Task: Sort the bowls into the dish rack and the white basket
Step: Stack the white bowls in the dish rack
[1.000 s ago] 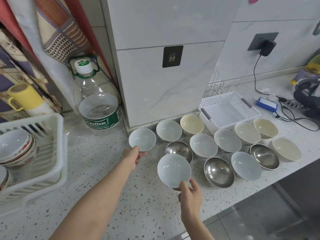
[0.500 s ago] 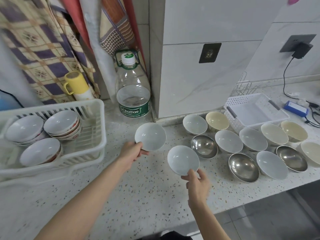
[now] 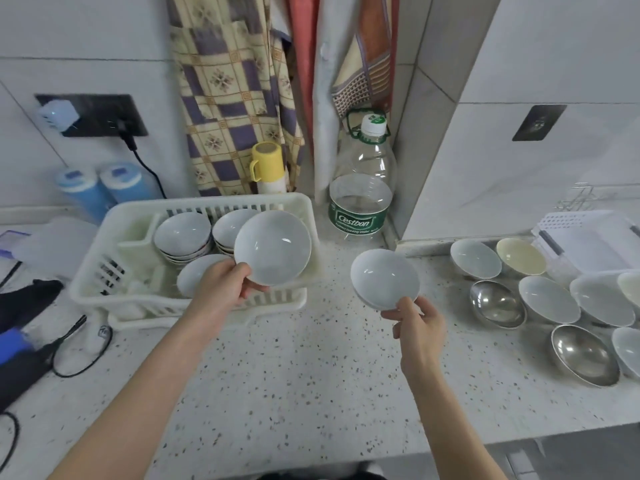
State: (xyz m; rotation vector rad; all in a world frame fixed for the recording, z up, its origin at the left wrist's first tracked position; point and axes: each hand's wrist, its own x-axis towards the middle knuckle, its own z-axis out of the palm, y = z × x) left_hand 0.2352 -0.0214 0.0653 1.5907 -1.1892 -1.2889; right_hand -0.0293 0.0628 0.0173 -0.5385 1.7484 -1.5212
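1. Right now each hand carries a white bowl: the left hand (image 3: 221,289) grips one bowl (image 3: 272,247) by its near rim, tilted over the dish rack (image 3: 114,220).
2. The right hand (image 3: 417,323) pinches the second bowl (image 3: 384,278) by its edge, above the table (image 3: 311,375), between the rack and the other bowls (image 3: 547,299).
3. The white basket (image 3: 585,237) sits far right.
4. This looks like the racking step; next, the left bowl needs lowering onto a stack (image 3: 181,237) inside without knocking it.

Both bare forearms extended forward; left hand (image 3: 221,289) and right hand (image 3: 417,323) each pinching a bowl rim.
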